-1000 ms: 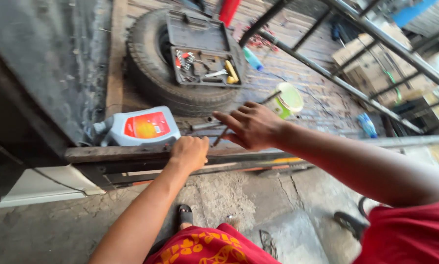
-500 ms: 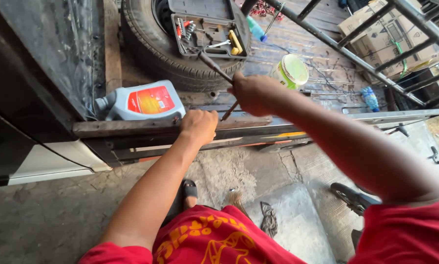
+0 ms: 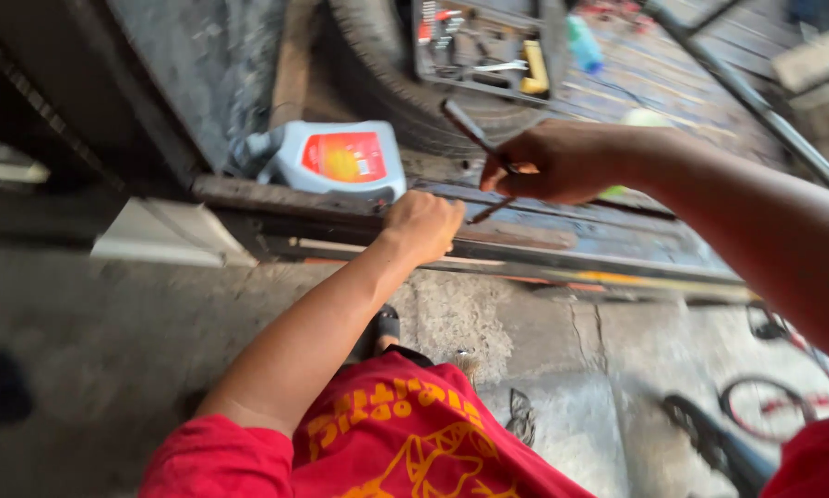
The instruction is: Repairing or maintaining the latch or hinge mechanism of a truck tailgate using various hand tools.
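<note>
My left hand [image 3: 422, 224] rests closed on the rusty metal edge [image 3: 543, 244] of a flat truck bed, knuckles up. My right hand [image 3: 553, 163] is above the bed, shut on a thin dark metal rod [image 3: 465, 124] that sticks out up-left and down past my fingers. A grey oil jug with a red label [image 3: 336, 160] lies on its side just left of my left hand. Behind it lies a black tyre [image 3: 396, 92] with an open tool case [image 3: 483, 46] resting on top.
A green-capped bottle [image 3: 582, 41] lies on the planks at the back. A metal bar [image 3: 737, 88] runs diagonally at the right. Below is cracked concrete floor [image 3: 110, 341], with a bicycle wheel [image 3: 765, 406] at the lower right. My red shirt fills the bottom.
My right hand went from open fingers over the bed to gripping the thin rod and lifting it. The view has moved closer and tilted down. My left hand stayed on the edge.
</note>
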